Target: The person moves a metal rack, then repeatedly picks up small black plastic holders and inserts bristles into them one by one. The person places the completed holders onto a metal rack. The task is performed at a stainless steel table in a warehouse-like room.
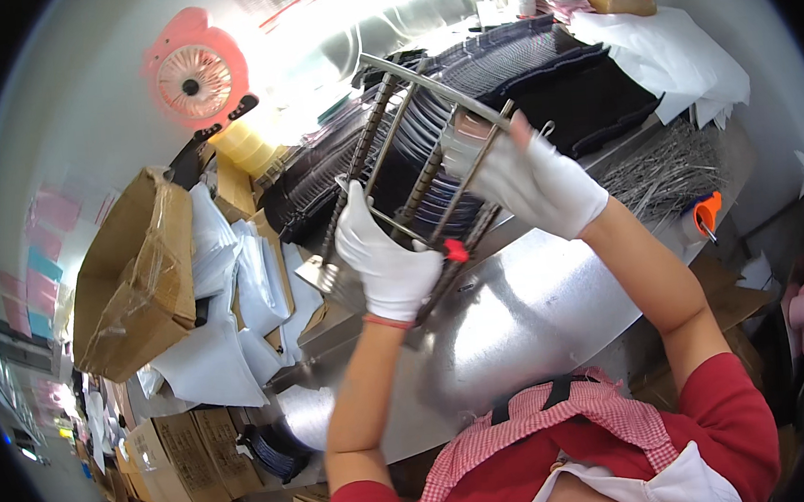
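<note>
Both my hands wear white gloves. My left hand (385,257) grips the lower part of a metal rack (414,170) made of several notched rods, next to a small red knob (457,249). My right hand (519,176) holds the rack's upper right end, fingers closed around a rod. The rack is tilted above a shiny metal worktable (521,317). Dark ribbed round pieces (429,117) sit stacked in and behind the rack.
A pink fan (195,78) stands at the back left. Cardboard boxes (135,272) and white bags (218,313) pile up at the left. A heap of thin metal wires (669,169), an orange-handled tool (706,213) and white sheets (679,50) lie at the right.
</note>
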The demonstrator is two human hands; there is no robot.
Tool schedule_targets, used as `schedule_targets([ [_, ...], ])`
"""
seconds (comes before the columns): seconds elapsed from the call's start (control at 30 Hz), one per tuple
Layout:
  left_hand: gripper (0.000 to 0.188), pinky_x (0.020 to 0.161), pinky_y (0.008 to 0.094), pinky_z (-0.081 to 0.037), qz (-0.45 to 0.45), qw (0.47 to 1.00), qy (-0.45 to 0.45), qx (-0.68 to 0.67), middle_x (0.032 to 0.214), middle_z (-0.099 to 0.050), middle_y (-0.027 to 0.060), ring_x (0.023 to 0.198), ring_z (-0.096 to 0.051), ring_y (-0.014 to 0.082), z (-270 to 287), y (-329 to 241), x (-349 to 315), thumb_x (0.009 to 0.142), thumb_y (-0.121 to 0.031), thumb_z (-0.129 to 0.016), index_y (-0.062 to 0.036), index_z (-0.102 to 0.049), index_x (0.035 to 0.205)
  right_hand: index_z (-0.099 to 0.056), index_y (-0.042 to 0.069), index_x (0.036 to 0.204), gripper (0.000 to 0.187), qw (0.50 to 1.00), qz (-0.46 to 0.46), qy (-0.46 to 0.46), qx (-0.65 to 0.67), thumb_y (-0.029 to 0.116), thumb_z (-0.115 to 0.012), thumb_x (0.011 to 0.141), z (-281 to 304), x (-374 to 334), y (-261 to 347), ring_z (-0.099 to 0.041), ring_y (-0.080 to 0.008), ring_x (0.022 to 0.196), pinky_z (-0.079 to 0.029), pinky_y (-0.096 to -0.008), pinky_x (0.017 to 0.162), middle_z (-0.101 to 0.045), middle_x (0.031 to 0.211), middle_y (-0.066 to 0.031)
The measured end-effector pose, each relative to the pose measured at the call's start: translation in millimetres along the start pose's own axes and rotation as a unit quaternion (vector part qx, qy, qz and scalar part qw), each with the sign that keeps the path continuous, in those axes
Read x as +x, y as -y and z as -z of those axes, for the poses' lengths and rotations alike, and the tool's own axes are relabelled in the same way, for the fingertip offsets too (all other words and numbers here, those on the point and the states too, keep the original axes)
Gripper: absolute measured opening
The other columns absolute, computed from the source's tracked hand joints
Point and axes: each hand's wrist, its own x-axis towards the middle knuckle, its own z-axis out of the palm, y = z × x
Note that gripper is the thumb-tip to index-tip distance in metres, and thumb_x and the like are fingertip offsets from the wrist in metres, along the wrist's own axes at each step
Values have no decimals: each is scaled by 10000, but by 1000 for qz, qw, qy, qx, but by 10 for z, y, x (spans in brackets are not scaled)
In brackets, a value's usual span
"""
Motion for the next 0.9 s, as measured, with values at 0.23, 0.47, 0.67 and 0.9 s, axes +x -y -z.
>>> schedule_targets([
  [0.23,1014,992,445,-378,-70,965,247,52,1118,-545,219,1075,-517,384,63,484,425,546,-116,-730,33,-302,1454,-512,96,926,345,928,-214,-221,-208,417,-445,1033,1273,-342,-343,-632,-172,732,-544,-342,664,-588,757,-60],
  [0.47,998,1011,459,-353,-68,954,285,57,1166,-524,221,1102,-496,393,66,590,426,560,-110,-718,16,-296,1456,-636,12,972,122,843,-9,-277,-461,118,-584,939,1685,-316,-82,-643,-129,693,-533,-270,618,-684,834,-69],
  [0.67,953,1034,485,-336,-97,958,267,44,1214,-515,234,1148,-476,414,177,740,419,570,-54,-666,-8,-314,1454,-390,189,758,355,871,138,-454,-128,339,-331,1075,2505,-126,1395,-216,-31,371,-160,-190,325,-309,517,86],
  [0.9,931,1028,481,-346,-153,952,265,27,1214,-517,232,1143,-475,407,141,622,522,557,-25,-640,16,-334,1435,-612,143,979,306,881,-220,-201,-369,414,-474,1015,1125,1374,106,-327,-76,504,-312,-240,446,-486,625,48],
])
